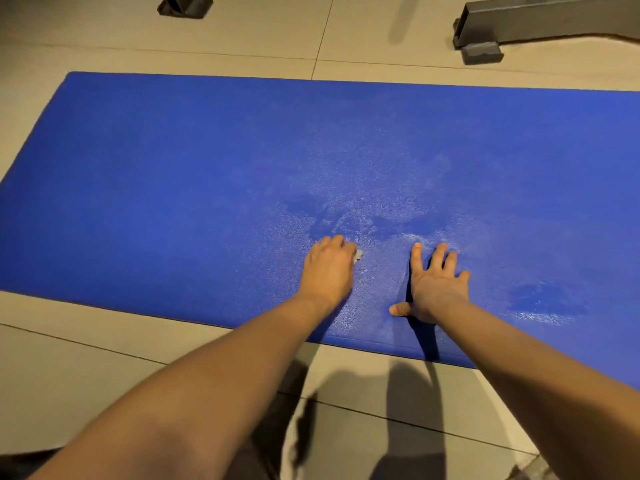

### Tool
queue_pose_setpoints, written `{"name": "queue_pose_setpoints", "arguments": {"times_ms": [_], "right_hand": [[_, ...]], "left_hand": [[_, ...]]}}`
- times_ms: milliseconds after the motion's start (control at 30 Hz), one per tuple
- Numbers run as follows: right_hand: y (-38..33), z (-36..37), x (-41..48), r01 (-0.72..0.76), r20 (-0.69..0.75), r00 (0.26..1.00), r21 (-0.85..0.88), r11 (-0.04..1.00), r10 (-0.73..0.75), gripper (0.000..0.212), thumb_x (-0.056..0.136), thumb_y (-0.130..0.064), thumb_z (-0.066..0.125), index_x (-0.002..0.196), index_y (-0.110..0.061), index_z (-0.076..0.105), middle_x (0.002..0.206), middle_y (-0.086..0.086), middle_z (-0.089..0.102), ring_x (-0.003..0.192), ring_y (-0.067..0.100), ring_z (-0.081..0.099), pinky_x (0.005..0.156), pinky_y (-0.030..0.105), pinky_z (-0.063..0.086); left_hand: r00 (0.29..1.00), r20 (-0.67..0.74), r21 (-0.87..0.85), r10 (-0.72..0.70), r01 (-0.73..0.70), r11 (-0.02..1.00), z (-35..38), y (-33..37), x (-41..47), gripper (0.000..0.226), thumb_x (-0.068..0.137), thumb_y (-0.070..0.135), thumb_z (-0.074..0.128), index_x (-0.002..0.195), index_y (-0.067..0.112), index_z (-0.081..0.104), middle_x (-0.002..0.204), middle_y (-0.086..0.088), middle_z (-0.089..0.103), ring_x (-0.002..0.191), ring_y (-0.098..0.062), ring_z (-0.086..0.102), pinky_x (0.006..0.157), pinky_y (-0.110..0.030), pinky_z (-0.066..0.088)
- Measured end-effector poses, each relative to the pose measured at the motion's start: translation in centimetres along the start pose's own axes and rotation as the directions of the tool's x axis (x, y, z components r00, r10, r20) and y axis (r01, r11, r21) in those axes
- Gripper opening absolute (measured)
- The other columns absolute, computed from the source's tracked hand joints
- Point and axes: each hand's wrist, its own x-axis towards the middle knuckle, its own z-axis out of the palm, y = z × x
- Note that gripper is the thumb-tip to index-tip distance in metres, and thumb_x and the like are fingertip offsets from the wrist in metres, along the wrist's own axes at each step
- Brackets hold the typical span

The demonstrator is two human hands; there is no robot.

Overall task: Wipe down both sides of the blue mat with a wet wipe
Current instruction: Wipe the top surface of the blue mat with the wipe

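Note:
The blue mat [173, 174] lies flat on a tiled floor and fills most of the view. My left hand [329, 268] rests on it near the front edge, fingers curled over a small wet wipe [358, 255], of which only a pale corner shows. My right hand [436, 284] lies flat on the mat just to the right, fingers spread and straight. Darker wet streaks mark the mat beyond both hands, and another damp patch [543, 299] sits at the right.
Beige floor tiles [104, 368] surround the mat. A grey metal frame foot [485, 46] stands at the back right and another foot [185, 6] at the back left. My legs and shadows lie below the mat's front edge.

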Motion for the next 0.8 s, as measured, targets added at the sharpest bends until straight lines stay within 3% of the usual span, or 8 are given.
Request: {"name": "queue_pose_setpoints", "arguments": {"times_ms": [67,200,333,433,567,700,800], "right_hand": [[0.0,0.1,0.0,0.003,0.001,1.000,0.005,1.000,-0.003,0.142,0.069,-0.085,0.063,0.154,-0.015,-0.027,0.161,0.029,-0.019,0.151,0.049,-0.007,0.116,0.061,0.023],[0.0,0.1,0.2,0.001,0.000,1.000,0.005,1.000,-0.001,0.143,0.069,-0.084,0.064,0.154,-0.015,-0.028,0.161,0.029,-0.020,0.150,0.049,-0.008,0.117,0.062,0.022],[-0.4,-0.1,0.2,-0.016,0.031,0.999,0.010,1.000,0.016,0.144,0.068,-0.083,0.066,0.154,-0.015,-0.029,0.161,0.029,-0.020,0.150,0.050,-0.008,0.116,0.062,0.023],[-0.5,-0.4,0.3,-0.023,0.042,0.999,0.006,1.000,0.023,0.145,0.068,-0.082,0.067,0.153,-0.014,-0.029,0.161,0.030,-0.019,0.150,0.050,-0.008,0.115,0.062,0.024],[-0.6,-0.6,0.2,-0.022,0.057,0.998,0.005,1.000,0.021,0.145,0.069,-0.081,0.067,0.153,-0.013,-0.030,0.160,0.030,-0.020,0.150,0.050,-0.009,0.116,0.063,0.023],[-0.4,-0.5,0.3,-0.016,0.050,0.999,0.015,1.000,0.015,0.146,0.069,-0.081,0.067,0.153,-0.014,-0.030,0.160,0.029,-0.021,0.150,0.049,-0.009,0.116,0.063,0.023],[-0.4,-0.4,0.3,-0.015,0.042,0.999,0.006,1.000,0.015,0.146,0.068,-0.082,0.067,0.153,-0.014,-0.030,0.161,0.029,-0.020,0.150,0.049,-0.008,0.116,0.062,0.024]], "left_hand": [[0.999,-0.036,0.074,-0.039,0.042,0.996,-1.0,-3.6,0.7,0.011,0.095,0.018,0.061,0.097,0.010,0.069,0.096,-0.010,0.059,0.088,-0.033,0.059,0.073,-0.043,0.049],[0.902,-0.115,-0.015,-0.416,0.418,0.909,-3.9,-10.9,2.0,0.026,0.101,0.025,0.055,0.095,0.004,0.070,0.102,-0.021,0.060,0.090,-0.042,0.058,0.075,-0.045,0.049],[0.814,-0.053,-0.164,-0.579,0.565,0.809,-3.8,-9.4,4.4,0.028,0.101,0.025,0.056,0.089,0.003,0.068,0.095,-0.017,0.068,0.088,-0.039,0.062,0.070,-0.038,0.047],[0.848,-0.016,-0.287,-0.530,0.504,0.815,-1.8,-3.9,5.2,0.023,0.098,0.022,0.058,0.092,0.004,0.071,0.098,-0.019,0.070,0.091,-0.039,0.064,0.078,-0.043,0.052],[0.958,0.052,-0.248,-0.282,0.286,0.926,0.4,2.7,4.0,0.019,0.098,0.016,0.055,0.099,0.005,0.071,0.104,-0.017,0.067,0.093,-0.035,0.063,0.077,-0.041,0.049],[0.991,0.057,-0.077,-0.124,0.128,0.989,-1.0,-0.4,4.0,0.021,0.102,0.021,0.052,0.098,0.004,0.065,0.102,-0.016,0.061,0.092,-0.038,0.059,0.075,-0.042,0.045],[0.967,-0.049,-0.002,-0.251,0.251,0.968,-2.7,-6.5,4.1,0.030,0.104,0.026,0.050,0.095,0.002,0.066,0.100,-0.019,0.061,0.091,-0.041,0.059,0.075,-0.044,0.047]]}}
